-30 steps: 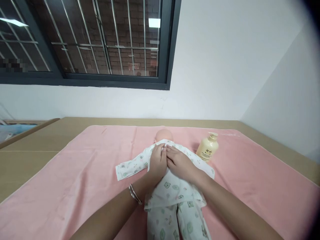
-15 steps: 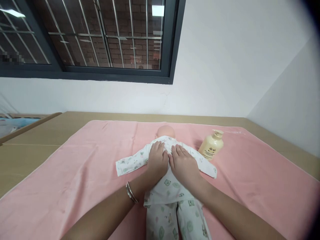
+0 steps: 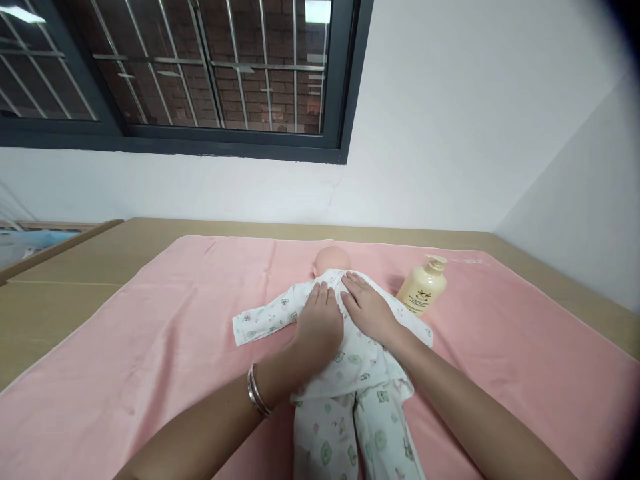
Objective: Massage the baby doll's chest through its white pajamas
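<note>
Two hands (image 3: 345,315) flat on doll (image 3: 350,360); bottle (image 3: 423,288) beside.

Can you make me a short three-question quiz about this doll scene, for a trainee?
1. True or false: both hands lie flat on the doll.
2. Where does the bottle stand? A) on the pink towel, on the doll's right-hand side in the picture; B) on the bare table; C) on the window sill.
3. Which wrist wears the bracelets?

Key
1. True: the left hand and right hand rest open on its clothed upper body, below the head.
2. A.
3. The left wrist.
</note>
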A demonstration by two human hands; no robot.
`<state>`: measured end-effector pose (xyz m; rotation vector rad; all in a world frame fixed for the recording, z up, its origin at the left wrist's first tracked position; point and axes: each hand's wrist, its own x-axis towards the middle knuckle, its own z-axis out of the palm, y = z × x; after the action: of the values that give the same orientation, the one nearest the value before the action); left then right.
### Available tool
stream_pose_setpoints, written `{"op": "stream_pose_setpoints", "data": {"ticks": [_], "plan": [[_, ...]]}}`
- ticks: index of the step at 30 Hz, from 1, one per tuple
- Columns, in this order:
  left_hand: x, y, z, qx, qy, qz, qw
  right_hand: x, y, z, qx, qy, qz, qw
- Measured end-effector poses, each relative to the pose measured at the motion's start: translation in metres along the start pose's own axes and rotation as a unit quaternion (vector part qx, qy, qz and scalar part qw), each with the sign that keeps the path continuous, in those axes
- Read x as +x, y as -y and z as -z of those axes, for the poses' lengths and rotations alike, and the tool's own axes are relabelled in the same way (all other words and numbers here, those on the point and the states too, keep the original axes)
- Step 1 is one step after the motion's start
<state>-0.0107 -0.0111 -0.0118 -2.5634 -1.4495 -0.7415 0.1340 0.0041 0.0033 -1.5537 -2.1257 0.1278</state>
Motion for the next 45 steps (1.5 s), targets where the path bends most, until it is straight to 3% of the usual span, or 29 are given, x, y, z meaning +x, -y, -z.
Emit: {"op": "stream_pose_setpoints", "data": {"ticks": [2, 5, 14, 24, 30, 37, 45], "plan": [[-0.003, -0.004, 0.004, 0.016, 0.024, -0.017, 0.999, 0.001, -0.003, -0.002, 0.005, 0.000, 0.002, 1.000], [-0.002, -0.003, 0.005, -0.007, 0.010, 0.008, 1.000, -0.003, 0.001, -0.003, -0.009, 0.005, 0.010, 1.000], [0.027, 0.032, -0.003, -0.214, -0.021, 0.080, 0.973, -0.031, 0.032, 0.001, -0.137, -0.021, 0.055, 0.989], [0.018, 0.026, -0.017, -0.150, -0.047, 0.077, 0.985, -0.014, 0.015, -0.005, -0.065, -0.023, 0.011, 0.998], [0.015, 0.024, -0.014, -0.141, -0.060, 0.076, 0.985, -0.013, 0.010, -0.013, -0.049, -0.016, 0.010, 0.999], [0.002, 0.008, -0.005, -0.036, -0.069, 0.112, 0.991, -0.012, 0.008, -0.012, -0.041, -0.016, 0.022, 0.999], [0.027, 0.039, 0.003, -0.160, -0.003, 0.082, 0.984, -0.028, 0.030, -0.004, -0.073, -0.042, 0.035, 0.996]]}}
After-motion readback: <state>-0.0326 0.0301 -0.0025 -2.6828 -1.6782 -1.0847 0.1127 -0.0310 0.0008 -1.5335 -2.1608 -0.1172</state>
